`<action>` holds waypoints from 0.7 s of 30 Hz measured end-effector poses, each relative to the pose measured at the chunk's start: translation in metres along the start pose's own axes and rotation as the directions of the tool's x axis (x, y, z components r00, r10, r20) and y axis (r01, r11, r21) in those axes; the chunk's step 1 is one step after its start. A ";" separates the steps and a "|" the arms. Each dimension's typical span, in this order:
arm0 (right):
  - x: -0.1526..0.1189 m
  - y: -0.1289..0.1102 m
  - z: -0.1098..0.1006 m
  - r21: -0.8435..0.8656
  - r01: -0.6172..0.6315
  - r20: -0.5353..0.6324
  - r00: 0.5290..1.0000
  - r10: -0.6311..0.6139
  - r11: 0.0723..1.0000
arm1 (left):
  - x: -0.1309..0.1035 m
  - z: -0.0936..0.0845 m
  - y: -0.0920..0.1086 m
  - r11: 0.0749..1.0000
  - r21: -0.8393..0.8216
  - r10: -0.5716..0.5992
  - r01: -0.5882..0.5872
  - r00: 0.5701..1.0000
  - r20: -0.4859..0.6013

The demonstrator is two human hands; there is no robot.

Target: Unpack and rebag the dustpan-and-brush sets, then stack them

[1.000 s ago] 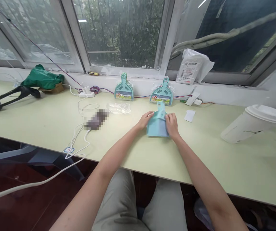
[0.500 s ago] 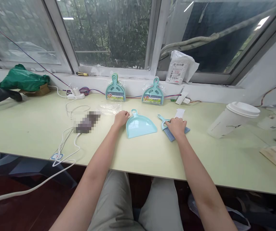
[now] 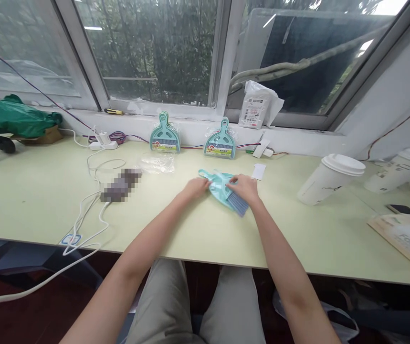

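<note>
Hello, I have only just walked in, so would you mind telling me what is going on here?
A person is handling a small dustpan and brush over a pale table. The left hand holds the dustpan near its handle end, and the right hand holds the brush. The brush overlaps the pan in view, though blur hides whether they touch. Behind them are two packaged sets, with a white lidded cup off to the right.
</note>
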State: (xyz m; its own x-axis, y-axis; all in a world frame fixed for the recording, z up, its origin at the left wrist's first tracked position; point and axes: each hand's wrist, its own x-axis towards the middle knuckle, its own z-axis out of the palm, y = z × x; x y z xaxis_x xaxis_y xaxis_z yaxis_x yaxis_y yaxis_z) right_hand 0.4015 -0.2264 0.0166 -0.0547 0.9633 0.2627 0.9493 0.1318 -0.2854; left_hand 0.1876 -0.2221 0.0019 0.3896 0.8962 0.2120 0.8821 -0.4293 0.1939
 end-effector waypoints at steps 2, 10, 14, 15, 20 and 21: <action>-0.002 -0.006 0.003 -0.043 0.102 0.032 0.994 -0.101 0.994 | -0.002 0.004 0.023 0.974 0.072 0.215 -0.215 0.977 0.007; -0.002 -0.006 0.011 0.056 0.203 0.033 0.978 -0.205 0.978 | -0.004 -0.006 0.010 0.828 0.258 0.534 -0.497 0.841 -0.093; 0.002 -0.008 0.016 0.116 0.218 0.049 0.973 -0.225 0.969 | 0.001 0.003 0.005 0.893 0.082 0.447 -0.443 0.894 -0.032; 0.003 -0.008 0.017 0.116 0.223 0.055 0.971 -0.231 0.968 | 0.001 0.006 0.007 0.912 0.039 0.409 -0.408 0.912 -0.032; 0.008 -0.004 0.015 0.167 0.217 0.101 0.967 -0.235 0.962 | 0.000 0.013 0.017 0.947 -0.107 0.303 -0.302 0.953 -0.011; 0.007 -0.004 0.014 0.173 0.194 0.110 0.971 -0.214 0.966 | -0.001 0.013 0.018 0.943 -0.131 0.308 -0.307 0.951 -0.015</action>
State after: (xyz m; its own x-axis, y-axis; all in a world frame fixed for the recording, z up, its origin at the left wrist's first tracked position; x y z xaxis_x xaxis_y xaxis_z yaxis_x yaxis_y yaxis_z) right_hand 0.3935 -0.2171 0.0069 -0.2906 0.9324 0.2148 0.8527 0.3542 -0.3840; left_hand 0.2061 -0.2295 -0.0071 0.6382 0.7189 0.2755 0.6772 -0.6944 0.2433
